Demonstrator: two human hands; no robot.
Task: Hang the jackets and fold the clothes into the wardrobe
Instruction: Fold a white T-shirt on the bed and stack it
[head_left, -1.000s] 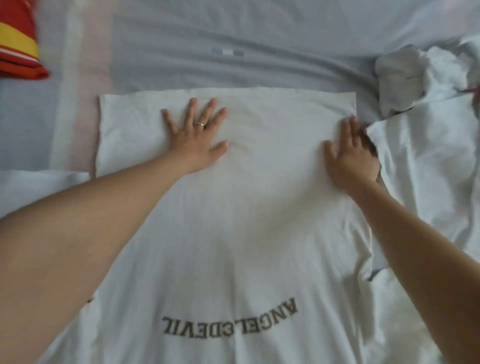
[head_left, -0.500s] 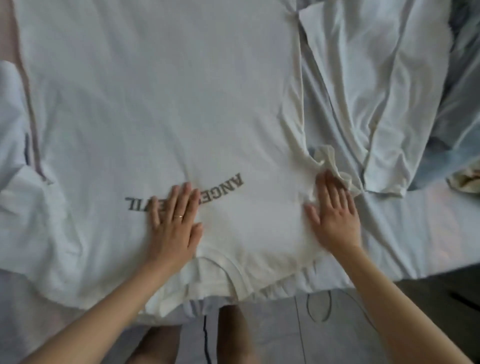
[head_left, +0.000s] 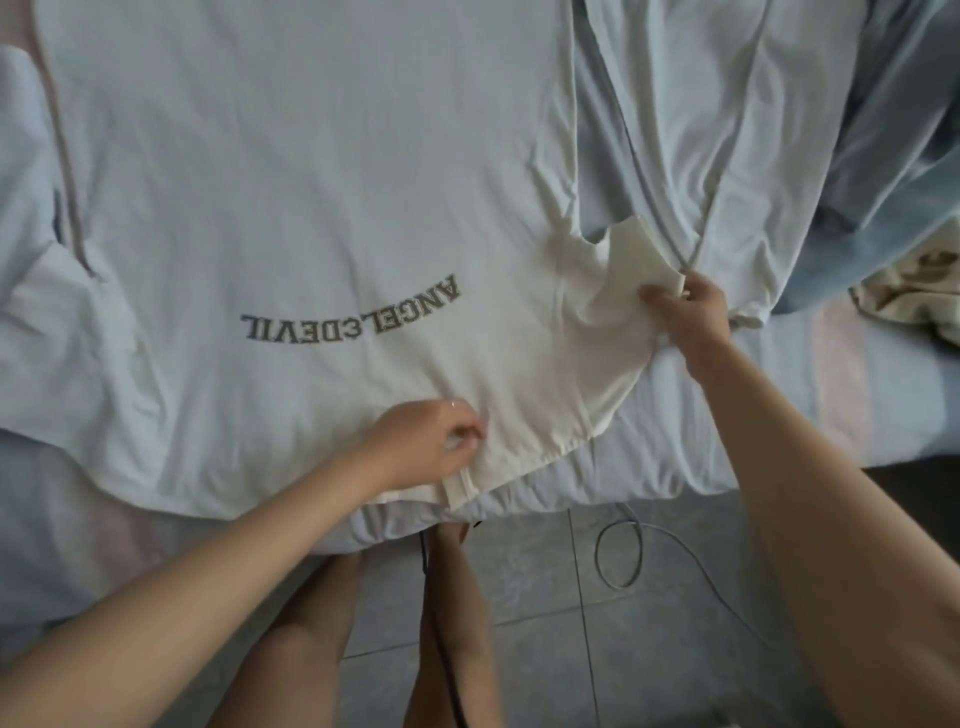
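Note:
A white T-shirt (head_left: 311, 182) with the print "ANGELDEVIL" lies flat on the bed, its collar at the near edge. My left hand (head_left: 431, 441) pinches the cloth by the collar, fingers curled, a ring on one finger. My right hand (head_left: 685, 306) grips the end of the shirt's right sleeve (head_left: 628, 260), which is lifted a little off the bed. A second white garment (head_left: 701, 130) lies spread to the right, touching the sleeve.
The bed's pale sheet (head_left: 753, 415) ends at the near edge above a tiled floor (head_left: 623, 649). A grey cable (head_left: 618, 551) loops on the tiles. A patterned cloth (head_left: 914, 291) lies at the far right. My legs stand against the bed.
Both hands lay flat on the shirt before; now the left pinches the collar area and the right has taken hold of the sleeve end. The view has dropped towards the bed edge.

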